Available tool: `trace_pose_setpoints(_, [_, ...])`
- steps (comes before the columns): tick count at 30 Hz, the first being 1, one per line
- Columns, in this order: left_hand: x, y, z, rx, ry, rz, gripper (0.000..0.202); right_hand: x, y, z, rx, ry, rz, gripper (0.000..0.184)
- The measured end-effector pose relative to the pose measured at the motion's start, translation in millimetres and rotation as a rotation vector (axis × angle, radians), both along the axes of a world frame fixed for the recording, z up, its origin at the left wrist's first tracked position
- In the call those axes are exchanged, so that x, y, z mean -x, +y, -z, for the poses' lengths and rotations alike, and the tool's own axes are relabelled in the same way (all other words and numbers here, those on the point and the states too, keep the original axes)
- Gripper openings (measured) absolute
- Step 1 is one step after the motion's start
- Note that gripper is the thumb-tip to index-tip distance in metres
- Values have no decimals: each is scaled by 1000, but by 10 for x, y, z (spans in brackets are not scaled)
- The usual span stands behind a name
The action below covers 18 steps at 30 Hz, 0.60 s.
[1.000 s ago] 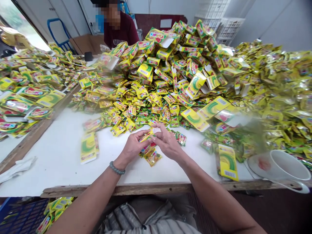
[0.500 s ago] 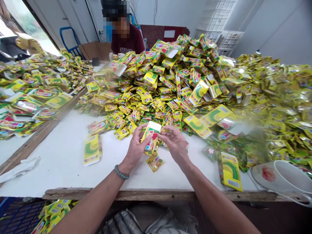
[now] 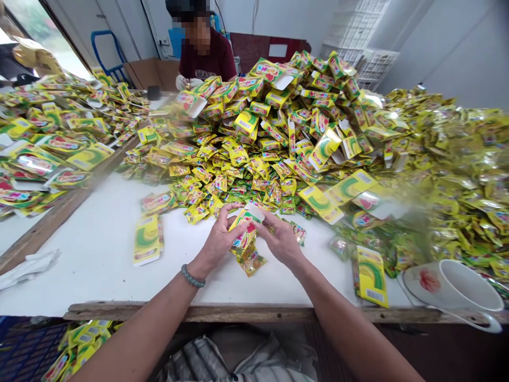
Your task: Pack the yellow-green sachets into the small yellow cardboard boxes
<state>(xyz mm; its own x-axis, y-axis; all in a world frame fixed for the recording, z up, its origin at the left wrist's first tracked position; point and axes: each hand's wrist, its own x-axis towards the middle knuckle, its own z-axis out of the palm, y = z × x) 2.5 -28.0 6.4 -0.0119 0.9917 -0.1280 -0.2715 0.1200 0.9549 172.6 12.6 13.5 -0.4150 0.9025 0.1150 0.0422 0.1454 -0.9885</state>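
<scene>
My left hand (image 3: 220, 239) is closed around a small yellow and green box (image 3: 243, 216) with red lettering, held tilted above the table. At the box's top right, my right hand (image 3: 284, 241) pinches it near the white end flap (image 3: 255, 211), its thumb on the front and its fingers partly hidden behind. A shiny yellow sachet (image 3: 252, 263) lies on the white table (image 3: 167, 289) just below the box. Beyond my hands, many similar sachets (image 3: 238, 156) spread out at the foot of a heap of boxes (image 3: 246, 123).
A white mug (image 3: 429, 281) with a red flower stands at the right front edge. Loose boxes (image 3: 371, 276) lie beside it. A wooden strip (image 3: 75, 204) divides off more boxes on the left. A blue crate (image 3: 29, 345) sits below. Across the table is a co-worker (image 3: 209, 55).
My right hand has moved in to the left and now grips the box near its white flap. The view has shifted slightly.
</scene>
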Motion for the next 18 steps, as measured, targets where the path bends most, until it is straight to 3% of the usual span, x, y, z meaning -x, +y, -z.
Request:
trace_pose_setpoints(3, [-5, 4, 12, 27, 17, -54, 56, 9, -23, -13, -92, -129, 21, 32])
trace_pose_setpoints(6, [-20, 5, 48, 10, 107, -66, 50, 31, -25, 16, -18, -117, 75, 27])
trace_pose_setpoints(13, [-65, -6, -3, 21, 156, -38, 54, 28, 20, 28, 438, 264, 81, 29])
trace_pose_setpoints(15, [-58, -11, -35, 12, 161, -19, 56, 7, 30, 21, 453, 272, 79, 28])
trace_pose_setpoints(18, [-38, -15, -56, -11, 163, -35, 56, -41, 46, 35, 350, 202, 47, 29])
